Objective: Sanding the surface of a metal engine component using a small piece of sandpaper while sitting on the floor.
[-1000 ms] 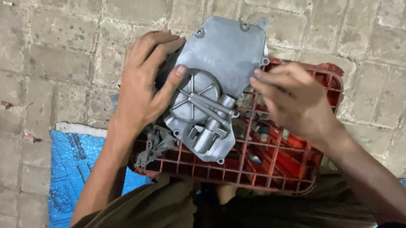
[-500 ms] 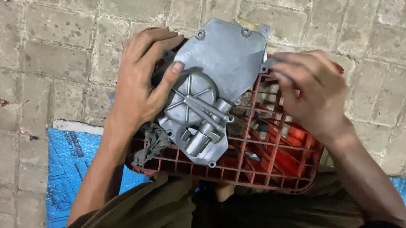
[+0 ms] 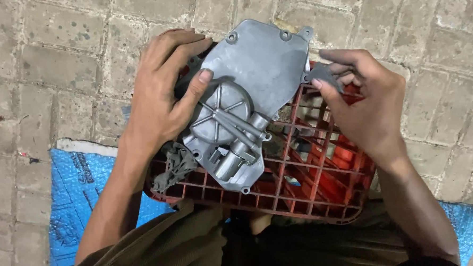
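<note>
A grey cast-metal engine cover (image 3: 256, 89) with ribs and bolt lugs lies tilted on an upturned red plastic crate (image 3: 313, 183). My left hand (image 3: 163, 93) grips the cover's left edge, thumb pressed on its ribbed face. At the cover's right edge, my right hand (image 3: 365, 103) pinches a small dark grey flat piece (image 3: 324, 76) between thumb and fingers. A crumpled grey rag (image 3: 175, 165) sits on the crate by my left wrist.
The crate stands between my knees on a floor of grey paving blocks (image 3: 42, 67). A blue sheet (image 3: 77, 193) lies under my legs on the left, and its other end (image 3: 466, 221) shows at the lower right. Red parts show inside the crate.
My right hand has lifted from the crate's grid to the cover's right edge and now pinches the small dark piece. My left hand has kept its hold on the cover.
</note>
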